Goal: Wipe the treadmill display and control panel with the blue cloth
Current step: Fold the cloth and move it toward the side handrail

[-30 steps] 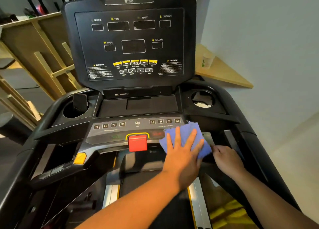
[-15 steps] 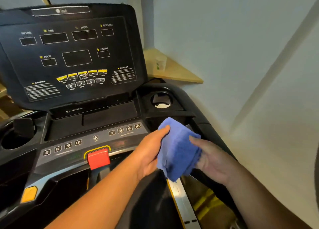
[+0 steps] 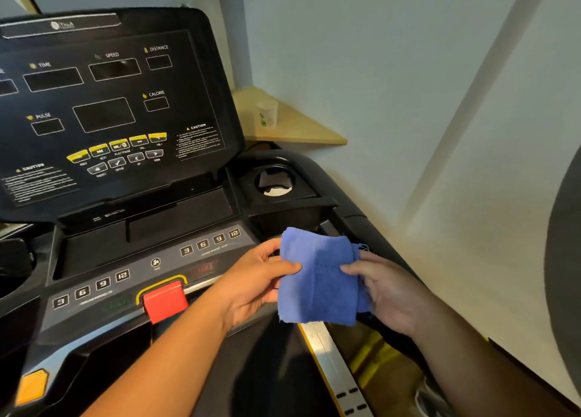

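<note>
The folded blue cloth (image 3: 319, 278) hangs in the air between both hands, just right of the grey control panel (image 3: 132, 278). My left hand (image 3: 254, 278) pinches its left edge with thumb on top. My right hand (image 3: 383, 291) pinches the right edge, its fingers partly hidden behind the fabric. The cloth touches neither the panel nor the black display (image 3: 107, 102), which rises at the upper left with its windows dark.
A red stop key (image 3: 163, 300) sits at the panel's front edge, an orange button (image 3: 31, 385) lower left. A cup holder (image 3: 276, 182) is right of the display. A small cup (image 3: 267, 113) stands on a wooden shelf (image 3: 298, 127) by the wall.
The cloth came off the panel's right end, where my left hand pressed it flat. Both hands now hold it up, spread wider than half a second ago. The view swung right.
</note>
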